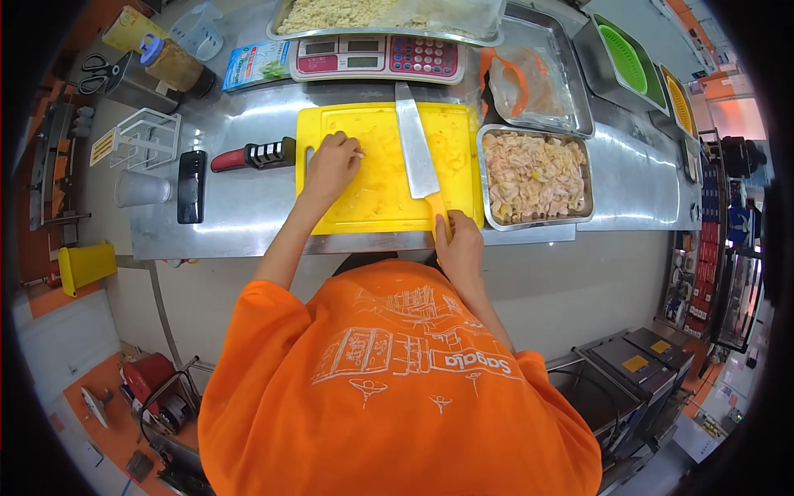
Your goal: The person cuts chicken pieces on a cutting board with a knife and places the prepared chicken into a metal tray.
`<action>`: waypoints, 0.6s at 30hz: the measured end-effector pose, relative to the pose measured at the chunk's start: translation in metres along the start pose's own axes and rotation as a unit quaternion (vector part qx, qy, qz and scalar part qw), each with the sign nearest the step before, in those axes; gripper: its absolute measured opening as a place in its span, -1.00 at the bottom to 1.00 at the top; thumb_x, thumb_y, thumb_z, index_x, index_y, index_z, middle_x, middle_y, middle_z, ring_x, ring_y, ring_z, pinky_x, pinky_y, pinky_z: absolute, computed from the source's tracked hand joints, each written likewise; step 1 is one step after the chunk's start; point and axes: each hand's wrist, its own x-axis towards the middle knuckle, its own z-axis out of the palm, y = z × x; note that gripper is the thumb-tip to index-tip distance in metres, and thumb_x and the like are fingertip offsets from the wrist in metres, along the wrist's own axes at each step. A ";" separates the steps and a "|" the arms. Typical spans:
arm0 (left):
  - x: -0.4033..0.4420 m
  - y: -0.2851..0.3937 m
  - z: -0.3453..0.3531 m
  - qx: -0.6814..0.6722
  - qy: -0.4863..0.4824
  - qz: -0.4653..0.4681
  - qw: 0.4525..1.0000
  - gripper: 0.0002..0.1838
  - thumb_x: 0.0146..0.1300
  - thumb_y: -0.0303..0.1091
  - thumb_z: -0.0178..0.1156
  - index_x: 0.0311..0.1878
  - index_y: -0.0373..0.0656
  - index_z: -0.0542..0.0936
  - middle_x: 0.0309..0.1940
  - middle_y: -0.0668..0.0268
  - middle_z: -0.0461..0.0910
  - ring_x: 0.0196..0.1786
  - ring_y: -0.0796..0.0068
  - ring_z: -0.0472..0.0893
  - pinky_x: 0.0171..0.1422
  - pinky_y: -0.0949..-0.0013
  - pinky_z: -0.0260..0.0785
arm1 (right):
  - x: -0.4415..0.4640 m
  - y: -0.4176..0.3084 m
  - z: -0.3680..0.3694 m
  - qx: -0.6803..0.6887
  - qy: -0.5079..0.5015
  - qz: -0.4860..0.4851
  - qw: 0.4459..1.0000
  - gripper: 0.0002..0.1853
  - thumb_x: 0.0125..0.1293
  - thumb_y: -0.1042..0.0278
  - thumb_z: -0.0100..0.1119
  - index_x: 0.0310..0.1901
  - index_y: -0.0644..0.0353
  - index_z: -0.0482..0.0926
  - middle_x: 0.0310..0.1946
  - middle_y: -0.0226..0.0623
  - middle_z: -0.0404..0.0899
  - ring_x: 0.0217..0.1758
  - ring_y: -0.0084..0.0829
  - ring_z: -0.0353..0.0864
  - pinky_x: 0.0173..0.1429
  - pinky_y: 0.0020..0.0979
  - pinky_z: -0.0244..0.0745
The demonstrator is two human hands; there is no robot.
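A large knife [417, 147] with a yellow handle lies across the right part of the yellow cutting board [322, 217], its blade pointing away from me. My right hand [461, 244] is closed around the handle at the board's near edge. Over the board's left side, my left hand [332, 169] has its fingers curled together; a small pale bit shows at the fingertips, too small to name. Wet smears and scraps cover the board's surface. Just right of the board stands a metal tray [538, 221] filled with chopped raw meat [533, 178], apparently chicken.
Behind the board are a digital scale [376, 59] and a tray of crumbly pale food [339, 16]. To the left lie a knife sharpener [252, 155], a black phone-like object [192, 187], a clear cup [142, 189] and a white wire rack [145, 136]. A plastic bag [538, 87] rests back right.
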 end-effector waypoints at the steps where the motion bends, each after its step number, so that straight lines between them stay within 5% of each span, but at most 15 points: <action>1: -0.003 0.000 -0.002 0.000 -0.002 0.001 1.000 -0.78 0.12 -0.45 0.30 -0.13 -0.18 0.62 -0.16 0.20 0.55 -0.06 0.15 0.56 0.04 0.21 0.45 | -0.001 0.000 0.001 -0.011 0.006 -0.007 1.000 -0.77 0.29 0.31 0.24 -0.24 0.36 0.57 -0.37 0.05 0.58 -0.23 0.05 0.55 -0.13 -0.06 0.45; 4: -0.007 0.005 -0.015 0.008 0.030 -0.004 1.000 -0.73 0.13 -0.43 0.29 -0.06 -0.12 0.63 -0.08 0.18 0.55 0.03 0.12 0.54 0.10 0.20 0.44 | -0.001 -0.004 -0.002 -0.011 0.020 -0.047 0.999 -0.79 0.26 0.37 0.25 -0.19 0.35 0.56 -0.26 0.01 0.56 -0.10 0.01 0.49 -0.05 -0.08 0.44; 10: -0.008 0.013 -0.028 0.076 -0.062 0.106 0.989 -0.74 0.16 -0.39 0.27 -0.05 -0.06 0.64 -0.05 0.20 0.54 0.10 0.14 0.51 0.12 0.11 0.42 | 0.003 -0.004 -0.019 -0.009 0.048 -0.088 0.995 -0.79 0.20 0.47 0.27 -0.15 0.33 0.54 -0.15 -0.04 0.47 0.00 -0.01 0.42 0.04 -0.12 0.41; 18: 0.007 -0.006 -0.010 0.005 -0.052 0.099 0.994 -0.89 0.11 -0.51 0.21 -0.26 -0.23 0.61 -0.30 0.16 0.58 -0.14 0.10 0.59 -0.05 0.16 0.51 | -0.001 0.010 -0.037 0.003 0.106 -0.074 0.992 -0.80 0.19 0.50 0.28 -0.15 0.30 0.56 -0.15 -0.06 0.49 -0.02 -0.03 0.45 0.05 -0.16 0.39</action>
